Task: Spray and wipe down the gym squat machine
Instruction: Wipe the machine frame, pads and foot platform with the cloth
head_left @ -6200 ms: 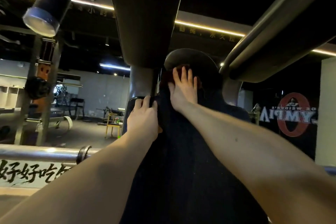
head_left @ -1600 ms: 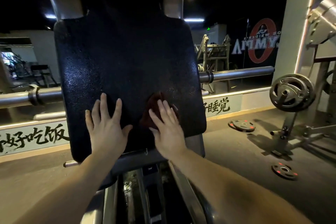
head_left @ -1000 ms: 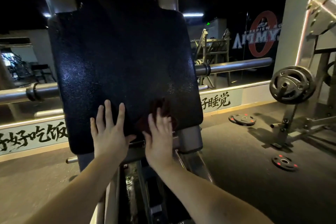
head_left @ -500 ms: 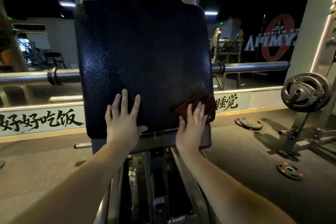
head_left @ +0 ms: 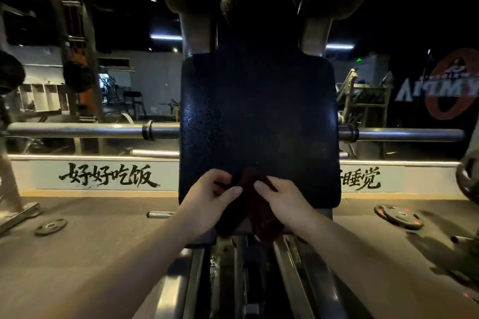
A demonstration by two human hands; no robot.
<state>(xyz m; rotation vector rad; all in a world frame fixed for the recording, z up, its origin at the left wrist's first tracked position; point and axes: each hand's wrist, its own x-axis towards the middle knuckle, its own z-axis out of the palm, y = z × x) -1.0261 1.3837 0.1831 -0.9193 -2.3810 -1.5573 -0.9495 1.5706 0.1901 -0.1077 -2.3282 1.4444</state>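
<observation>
Maroon cloth (head_left: 256, 215) hangs long axis down between our left hand (head_left: 207, 202) and right hand (head_left: 283, 202), both pinching its top in curled fingers, just before the lower edge of the back pad (head_left: 259, 116), which rises beyond us.

cloth (head_left: 256, 215), dark red, is pinched by left hand (head_left: 207, 201) and right hand (head_left: 283, 203) at the lower edge of the black back pad (head_left: 259, 116) | steel bar (head_left: 90, 130) is seen behind the pad | weight plate (head_left: 398, 216) is laid on floor (head_left: 77, 254), right
</observation>
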